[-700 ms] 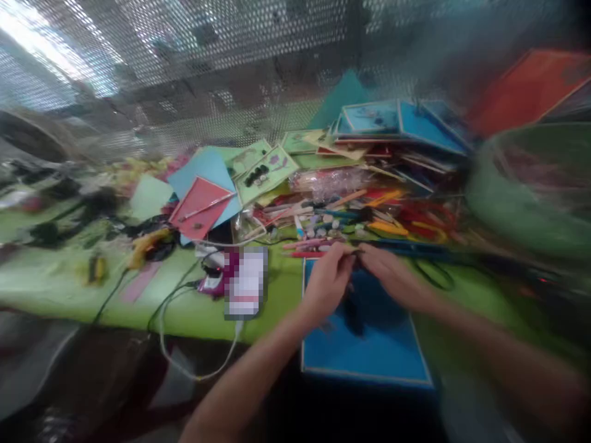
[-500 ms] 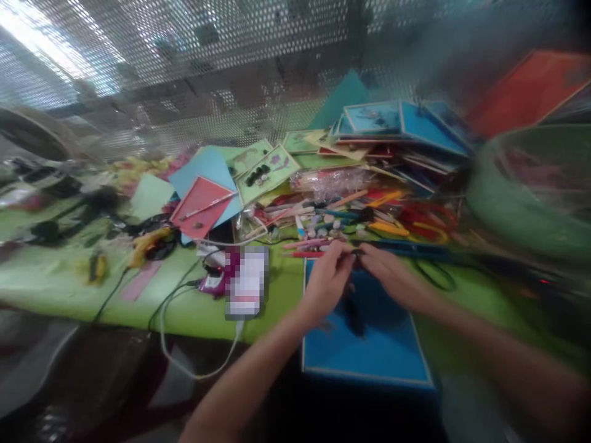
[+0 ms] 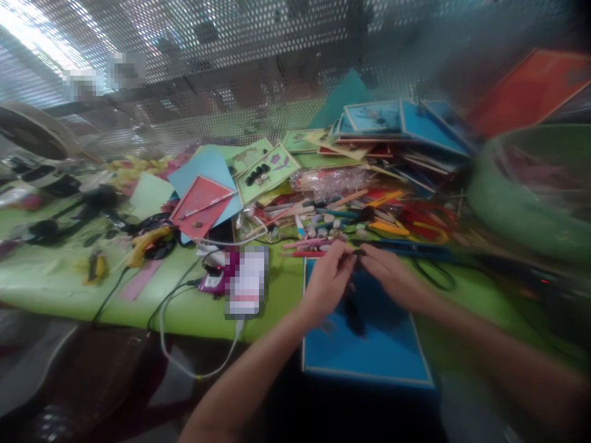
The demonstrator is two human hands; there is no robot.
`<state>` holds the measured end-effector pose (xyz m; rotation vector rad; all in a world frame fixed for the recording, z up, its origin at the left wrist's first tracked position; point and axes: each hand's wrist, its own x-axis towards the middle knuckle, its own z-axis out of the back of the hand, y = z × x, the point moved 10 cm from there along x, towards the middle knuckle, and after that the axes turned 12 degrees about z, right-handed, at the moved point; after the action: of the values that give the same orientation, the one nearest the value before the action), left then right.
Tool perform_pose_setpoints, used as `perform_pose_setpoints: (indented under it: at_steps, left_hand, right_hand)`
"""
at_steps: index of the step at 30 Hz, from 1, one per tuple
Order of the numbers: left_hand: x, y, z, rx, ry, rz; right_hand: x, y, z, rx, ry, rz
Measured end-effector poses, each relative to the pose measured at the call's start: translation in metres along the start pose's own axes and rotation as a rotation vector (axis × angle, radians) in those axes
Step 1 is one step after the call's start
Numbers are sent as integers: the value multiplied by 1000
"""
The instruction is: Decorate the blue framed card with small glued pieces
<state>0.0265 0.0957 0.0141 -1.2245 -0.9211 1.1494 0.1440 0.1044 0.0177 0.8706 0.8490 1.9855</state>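
Observation:
A blue board with a pale edge (image 3: 378, 357) lies at the near side of the table. My left hand (image 3: 329, 280) and my right hand (image 3: 385, 271) meet above its far part, fingers pinched together. Between the fingertips shows a small dark piece (image 3: 358, 252), too blurred to name; both hands touch it. Beneath them, on the board, is a long black shape (image 3: 354, 315). A fainter greyish mark (image 3: 327, 327) sits to its left.
Beyond the hands lie pens (image 3: 309, 253), yellow-handled scissors (image 3: 390, 227) and decorated cards (image 3: 268, 172). A green basin (image 3: 530, 191) stands right. To the left are a phone (image 3: 248, 280) with a white cable (image 3: 203, 374) and a yellow glue gun (image 3: 148, 245).
Almost nothing differs. My hands keep their place above the blue board, with the small dark piece between the fingertips.

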Motion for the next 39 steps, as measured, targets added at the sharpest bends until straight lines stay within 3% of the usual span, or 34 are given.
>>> perform_pose_setpoints:
  at_steps: [11,20,32,39]
  left_hand:
    - [4,10,-2,-176,35,135]
    - [1,2,1,-23,-13,25]
    - [7,15,1,-210,16,149]
    - [5,12,-2,-176,17,134]
  right_hand:
    - [-1,-2,0,35,-10,34]
    - [1,2,0,-51,28,7]
    - [0,5,-1,37,31,34]
    - [3,4,1,-113,39,-42]
